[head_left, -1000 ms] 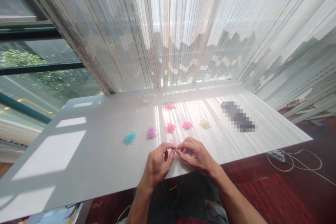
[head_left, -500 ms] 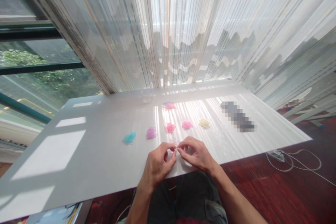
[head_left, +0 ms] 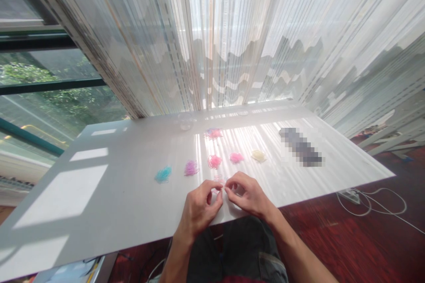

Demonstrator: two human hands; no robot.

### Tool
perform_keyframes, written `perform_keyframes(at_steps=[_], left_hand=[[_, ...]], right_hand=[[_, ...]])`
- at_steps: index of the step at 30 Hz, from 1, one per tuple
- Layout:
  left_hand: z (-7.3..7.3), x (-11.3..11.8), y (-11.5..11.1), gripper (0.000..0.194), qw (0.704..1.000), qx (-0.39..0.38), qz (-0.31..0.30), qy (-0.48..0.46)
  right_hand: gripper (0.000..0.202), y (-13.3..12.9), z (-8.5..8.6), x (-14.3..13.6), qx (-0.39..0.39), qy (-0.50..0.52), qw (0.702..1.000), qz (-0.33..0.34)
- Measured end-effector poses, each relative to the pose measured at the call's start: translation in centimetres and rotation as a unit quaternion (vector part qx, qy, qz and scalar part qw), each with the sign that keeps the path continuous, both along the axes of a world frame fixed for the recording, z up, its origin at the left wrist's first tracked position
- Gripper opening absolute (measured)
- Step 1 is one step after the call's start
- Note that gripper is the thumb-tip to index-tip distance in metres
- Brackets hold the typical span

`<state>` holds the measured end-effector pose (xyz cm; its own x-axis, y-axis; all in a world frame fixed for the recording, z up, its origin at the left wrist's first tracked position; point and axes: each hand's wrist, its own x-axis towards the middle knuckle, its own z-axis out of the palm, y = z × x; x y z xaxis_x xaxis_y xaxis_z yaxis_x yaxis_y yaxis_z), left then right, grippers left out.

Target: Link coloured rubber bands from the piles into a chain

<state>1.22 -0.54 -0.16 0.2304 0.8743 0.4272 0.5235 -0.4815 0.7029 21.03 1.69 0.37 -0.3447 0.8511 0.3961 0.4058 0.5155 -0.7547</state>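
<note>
My left hand [head_left: 201, 205] and my right hand [head_left: 249, 192] meet just above the near edge of the white table. On each, thumb and forefinger are pinched together, the two pinches almost touching. Whatever lies in them is too small to make out. Partly hidden behind my fingers is a loose pinkish pile [head_left: 218, 178] of thin loops like small elastic bands. Beyond it runs a row of similar piles: teal [head_left: 163, 174], purple [head_left: 191, 168], coral pink [head_left: 214, 161], bright pink [head_left: 237, 158] and pale yellow [head_left: 258, 155]. Farther back sits a mixed-colour pile [head_left: 213, 133].
A clear round container [head_left: 186, 122] stands at the table's back, with a small clear disc [head_left: 243, 113] to its right. A pixelated dark object [head_left: 300, 147] lies on the right. Striped sheer curtains [head_left: 226, 44] hang behind the table [head_left: 126, 203]. A white cable [head_left: 381, 203] lies on the floor.
Hardly anything differs. My right fingertips have shifted very slightly; both pinches stay in the same place and the piles lie as before.
</note>
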Motion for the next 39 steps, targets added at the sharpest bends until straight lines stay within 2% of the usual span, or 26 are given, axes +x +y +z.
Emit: perform_keyframes(at_steps=[9, 28, 39], left_hand=[[-0.13, 0.0, -0.06, 0.013, 1.0, -0.011, -0.003, -0.003], [0.2, 0.21, 0.04, 0.016, 1.0, 0.002, 0.002, 0.018], [0.14, 0.3, 0.04, 0.014, 1.0, 0.013, -0.002, 0.018]], right_hand=[[0.007, 0.03, -0.02, -0.01, 0.026, -0.025, 0.999, 0.02], [0.007, 0.12, -0.03, 0.01, 0.009, -0.014, 1.0, 0.017], [0.013, 0.22, -0.19, -0.02, -0.003, -0.006, 1.0, 0.019]])
